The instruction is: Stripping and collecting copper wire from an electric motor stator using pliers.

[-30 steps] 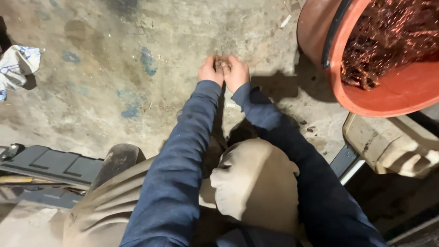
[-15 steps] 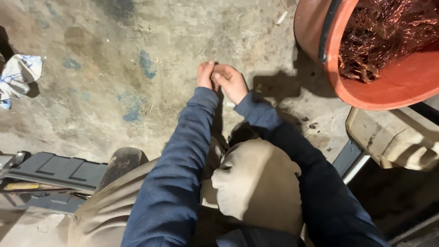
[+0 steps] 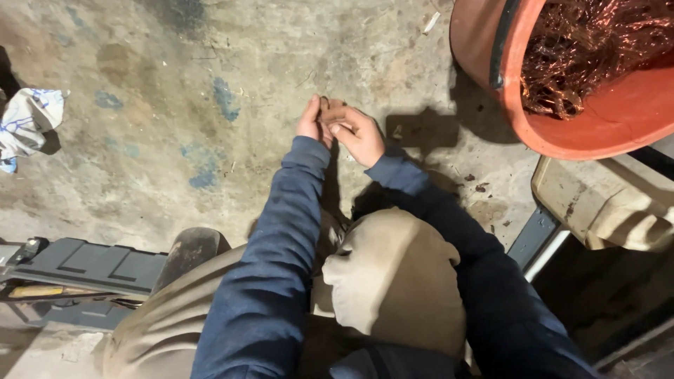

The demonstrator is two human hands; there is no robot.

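My hands have shifted slightly up the frame. My left hand (image 3: 309, 121) and right hand (image 3: 359, 133) pinch something tiny together at upper centre, over the concrete floor (image 3: 175, 105); I cannot tell what.

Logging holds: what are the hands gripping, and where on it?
Left hand and right hand pinch something small between their fingertips; too small to identify.

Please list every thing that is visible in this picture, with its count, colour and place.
bucket: one, orange, top right, on the floor
copper wire: a tangled mass, reddish, inside the bucket
rag: one, white and blue, far left
panel: one, dark grey, lower left
casing: one, beige, right, under the bucket
floor: grey concrete with blue stains
left hand: one, centre, touching the right hand
right hand: one, centre, fingers curled; what the two hands hold is too small to tell
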